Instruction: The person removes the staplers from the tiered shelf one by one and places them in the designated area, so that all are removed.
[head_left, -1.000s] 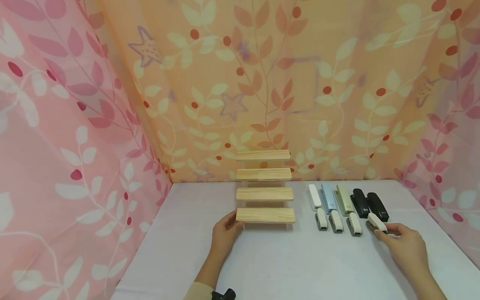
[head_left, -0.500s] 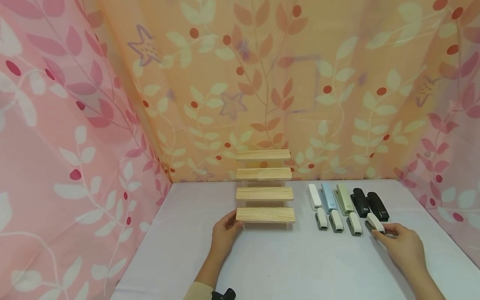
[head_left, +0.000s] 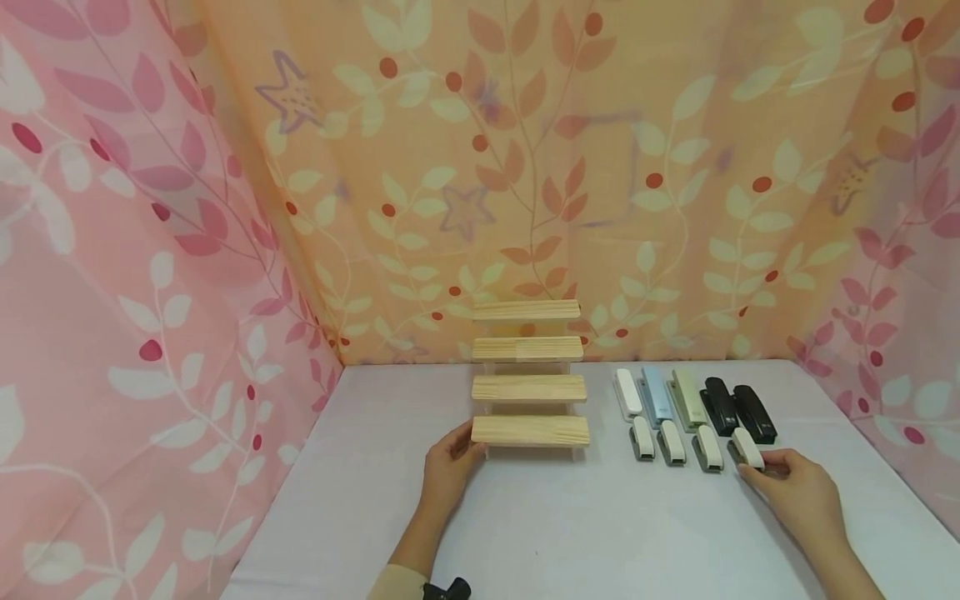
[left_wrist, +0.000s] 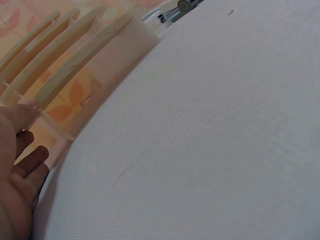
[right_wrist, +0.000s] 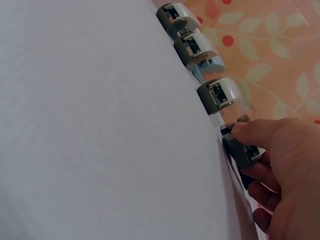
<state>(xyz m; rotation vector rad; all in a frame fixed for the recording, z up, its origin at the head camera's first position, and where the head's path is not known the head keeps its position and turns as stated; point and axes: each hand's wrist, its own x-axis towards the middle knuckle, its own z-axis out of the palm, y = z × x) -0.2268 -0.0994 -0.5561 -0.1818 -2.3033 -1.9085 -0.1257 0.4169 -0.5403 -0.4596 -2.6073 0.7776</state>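
My left hand grips the left end of the lowest board of a tiered wooden shelf stand. In the left wrist view the thumb lies at the board's corner, with the fingers curled below. On the right, my right hand pinches a small white stapler with a grey base between thumb and fingers. The right wrist view has the thumb over the end of that stapler, partly covering it. It is the rightmost of the front row, beside another small white stapler.
Two more small white staplers continue the front row leftward. Behind them lie longer staplers: white, light blue, green and two black ones. Patterned curtains stand around the white table.
My right hand has shifted slightly left with the small white stapler, which now stands straighter, in line with the row. The left hand and the shelf stand have stayed put.
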